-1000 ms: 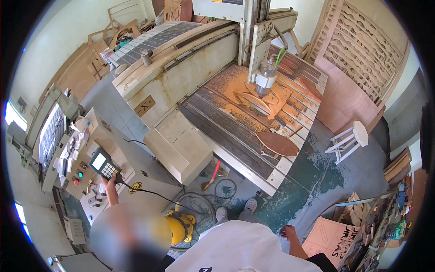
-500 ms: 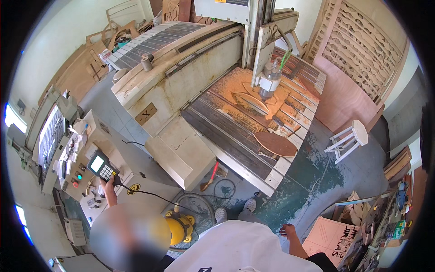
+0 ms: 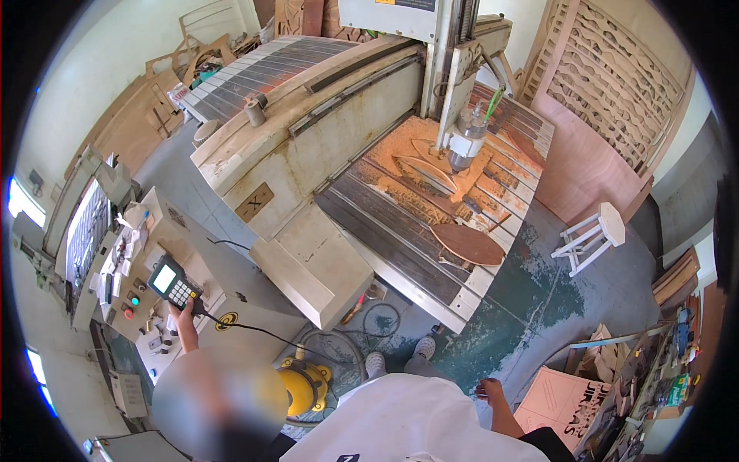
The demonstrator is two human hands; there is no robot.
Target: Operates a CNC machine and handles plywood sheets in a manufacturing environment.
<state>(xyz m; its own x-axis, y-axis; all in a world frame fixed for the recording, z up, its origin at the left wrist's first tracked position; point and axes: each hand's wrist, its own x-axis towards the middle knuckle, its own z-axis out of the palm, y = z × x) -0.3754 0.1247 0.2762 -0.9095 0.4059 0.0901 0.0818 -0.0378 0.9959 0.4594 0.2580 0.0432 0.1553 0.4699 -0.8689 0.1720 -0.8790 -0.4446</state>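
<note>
My left hand (image 3: 183, 314) grips the lower end of a dark handheld machine controller (image 3: 174, 282) with a lit screen and white keys. A black cable runs from it across the grey cabinet. A blurred patch hides most of my left forearm. At my side on the right hangs my right hand (image 3: 488, 390), its fingers loosely bent and slightly apart, with nothing visible in them. In front of me stands a large CNC router, its spindle (image 3: 466, 140) above the slotted bed (image 3: 385, 254). Leaf-shaped wood cutouts and orange sawdust lie there, and a brown leaf-shaped wood piece (image 3: 469, 244) rests at the near corner.
A control cabinet (image 3: 165, 223) with buttons stands on the left. Near my feet are a yellow vacuum base (image 3: 302, 387), a hose and a partly covered brush (image 3: 352, 309). To the right are a white stool (image 3: 591, 237), a flat cardboard box (image 3: 556, 404) and a cluttered shelf.
The router's gantry and spindle have shifted slightly to the right, and the gantry's end box now covers more of the red-handled brush. My hands have stayed in place.
</note>
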